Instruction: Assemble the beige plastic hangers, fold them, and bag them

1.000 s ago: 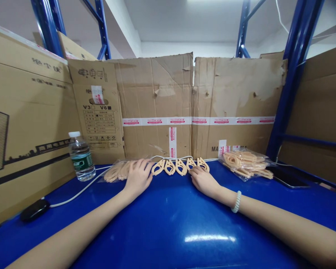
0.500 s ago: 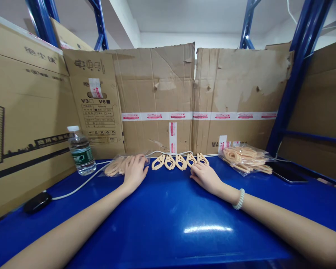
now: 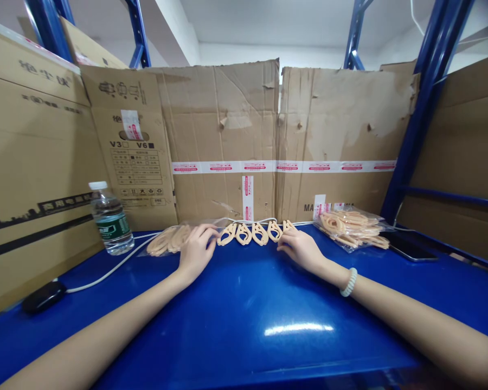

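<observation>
A row of several small peach plastic clips [image 3: 255,233] lies on the blue shelf top [image 3: 252,303], close to the cardboard wall. My left hand [image 3: 195,250] rests palm down at the row's left end, fingers stretched over the edge of a clear bag of peach clips [image 3: 168,240]. At the row's right end lies my right hand [image 3: 301,247], a white bead bracelet on its wrist and its fingertips touching the last clip. Neither hand grips anything.
A second clear bag of peach clips [image 3: 352,228] lies at the right, a dark phone [image 3: 409,248] beside it. A water bottle [image 3: 109,219] stands at left. A white cable [image 3: 106,271] runs to a black adapter [image 3: 43,296]. Cardboard boxes [image 3: 223,141] wall the shelf; blue rack posts [image 3: 421,108] rise behind.
Both hands stay at the ends of the clip row, shifting only slightly. The view has tilted a little, so everything sits slightly higher and further left in frame.
</observation>
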A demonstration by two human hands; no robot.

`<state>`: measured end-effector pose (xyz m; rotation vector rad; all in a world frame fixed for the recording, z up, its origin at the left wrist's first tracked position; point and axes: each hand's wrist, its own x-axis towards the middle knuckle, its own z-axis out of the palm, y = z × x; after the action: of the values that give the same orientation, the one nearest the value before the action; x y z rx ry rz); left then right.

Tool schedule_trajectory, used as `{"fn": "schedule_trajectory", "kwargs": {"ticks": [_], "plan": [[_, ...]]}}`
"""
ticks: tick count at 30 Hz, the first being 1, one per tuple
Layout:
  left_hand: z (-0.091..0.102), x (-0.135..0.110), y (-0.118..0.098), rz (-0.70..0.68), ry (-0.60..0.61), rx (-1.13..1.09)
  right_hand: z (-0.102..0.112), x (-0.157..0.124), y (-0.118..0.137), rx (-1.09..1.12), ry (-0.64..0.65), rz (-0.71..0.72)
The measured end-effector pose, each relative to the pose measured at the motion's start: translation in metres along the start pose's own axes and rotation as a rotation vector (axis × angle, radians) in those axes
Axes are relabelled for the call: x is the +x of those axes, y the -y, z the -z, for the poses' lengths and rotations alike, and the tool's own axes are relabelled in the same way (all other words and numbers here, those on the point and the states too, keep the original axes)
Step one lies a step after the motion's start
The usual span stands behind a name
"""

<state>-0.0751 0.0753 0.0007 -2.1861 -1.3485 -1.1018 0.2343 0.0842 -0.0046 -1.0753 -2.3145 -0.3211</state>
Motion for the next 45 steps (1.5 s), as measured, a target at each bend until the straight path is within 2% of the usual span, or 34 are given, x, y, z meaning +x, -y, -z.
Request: {"fn": "schedule_trajectory", "kwargs": {"ticks": [3,7,12,15,19,22,26,29,32,36,41,43,45], "plan": [[0.005,-0.001,-0.016,-0.215,0.002,-0.185,0.007,0.001,-0.005,0.066,-0.083,-0.049],[0.013,-0.005,-0.041,-0.495,0.080,-0.348,0.014,0.003,-0.013,0.235,-0.187,-0.197],[0.020,-0.012,-0.061,-0.643,0.202,-0.391,0.015,0.006,-0.017,0.522,-0.255,-0.334],[0.019,-0.015,-0.065,-0.688,0.235,-0.424,0.014,0.005,-0.015,0.586,-0.183,-0.285],[0.016,-0.018,-0.066,-0.762,0.242,-0.391,0.017,0.003,-0.005,0.462,-0.027,-0.089],[0.017,-0.019,-0.066,-0.867,0.195,-0.257,0.024,0.002,0.006,0.365,0.017,0.041],[0.022,-0.017,-0.067,-1.000,0.074,-0.118,0.032,0.003,0.017,0.345,0.008,0.061],[0.025,-0.017,-0.070,-1.006,-0.026,-0.055,0.035,0.003,0.020,0.328,-0.017,0.046],[0.027,-0.021,-0.077,-0.944,-0.027,0.005,0.034,0.002,0.018,0.297,-0.050,0.044],[0.028,-0.032,-0.089,-0.897,0.089,0.090,0.030,0.000,0.019,0.263,-0.014,0.098],[0.031,-0.044,-0.102,-0.776,0.298,0.134,0.030,-0.006,0.037,0.194,0.189,0.134],[0.034,-0.045,-0.104,-0.712,0.351,0.074,0.031,-0.008,0.044,0.159,0.277,0.155],[0.038,-0.044,-0.105,-0.655,0.379,-0.081,0.030,-0.011,0.047,0.140,0.342,0.180]]}}
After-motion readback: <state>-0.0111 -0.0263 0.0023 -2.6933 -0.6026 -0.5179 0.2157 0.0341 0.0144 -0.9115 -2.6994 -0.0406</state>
